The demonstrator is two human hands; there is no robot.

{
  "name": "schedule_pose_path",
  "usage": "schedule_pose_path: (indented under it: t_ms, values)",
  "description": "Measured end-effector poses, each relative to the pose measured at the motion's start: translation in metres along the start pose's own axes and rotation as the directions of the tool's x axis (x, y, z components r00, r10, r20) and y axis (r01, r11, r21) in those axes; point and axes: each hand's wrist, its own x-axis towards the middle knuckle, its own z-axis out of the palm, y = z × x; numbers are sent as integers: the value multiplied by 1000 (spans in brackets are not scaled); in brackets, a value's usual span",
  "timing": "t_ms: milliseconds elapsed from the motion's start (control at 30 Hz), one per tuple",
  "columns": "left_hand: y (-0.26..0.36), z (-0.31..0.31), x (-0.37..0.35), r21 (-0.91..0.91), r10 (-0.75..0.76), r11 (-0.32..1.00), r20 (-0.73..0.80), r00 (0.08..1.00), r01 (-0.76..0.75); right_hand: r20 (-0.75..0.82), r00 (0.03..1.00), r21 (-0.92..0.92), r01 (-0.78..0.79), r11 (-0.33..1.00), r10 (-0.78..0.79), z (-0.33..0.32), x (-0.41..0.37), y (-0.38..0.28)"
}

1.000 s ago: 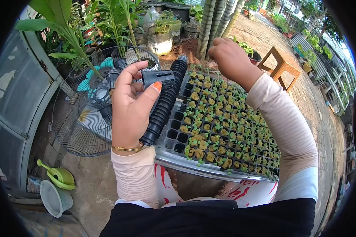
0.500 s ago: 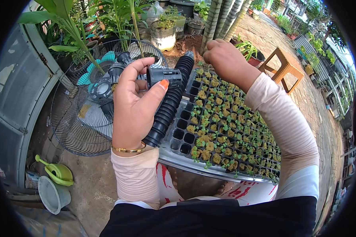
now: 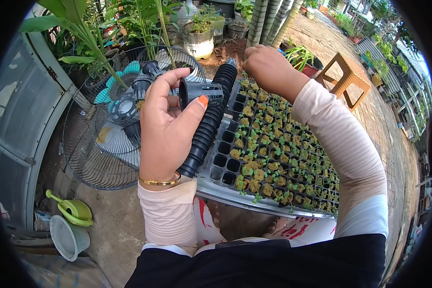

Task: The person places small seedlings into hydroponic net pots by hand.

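Observation:
My left hand (image 3: pixel 167 126) holds a black slotted net pot (image 3: pixel 207 91) on its side between thumb and fingers, its wide mouth facing left. Above the far left corner of a black seedling tray (image 3: pixel 217 174), my right hand (image 3: pixel 270 67) is closed in a pinch. What its fingertips hold, if anything, is hidden; small green stems show just below them. Many tray cells hold brownish plugs with green seedlings (image 3: pixel 273 144), while several cells along the left side are bare. A long stack of black net pots (image 3: pixel 204 139) lies left of the tray, behind my left hand.
A wire fan guard (image 3: pixel 89 168) with loose black net pots (image 3: pixel 141 89) on it stands at left. On the ground are a green watering can (image 3: pixel 76 212) and a grey bucket (image 3: pixel 65 237). Potted plants (image 3: pixel 198 41) line the back; a brown stool (image 3: pixel 348 81) stands at right.
My right hand has moved slightly left and stays pinched. The net pot remains in my left hand at about the same tilt. The whole view has shifted a little.

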Motion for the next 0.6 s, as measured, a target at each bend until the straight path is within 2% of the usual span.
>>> schedule_pose_path:
  t_ms: [100,467,600]
  values:
    - [1,1,-1,-49,-2,999,-5,1000,2,-18,1000,3,-1,1000,1,-2,2,-1]
    - [-1,0,0,1,0,1000,-9,1000,0,-3,996,-63,88,994,-88,-6,13,-6]
    - [-1,1,1,-17,-13,1000,-5,1000,13,-37,995,-32,87,996,-88,-3,15,-3]
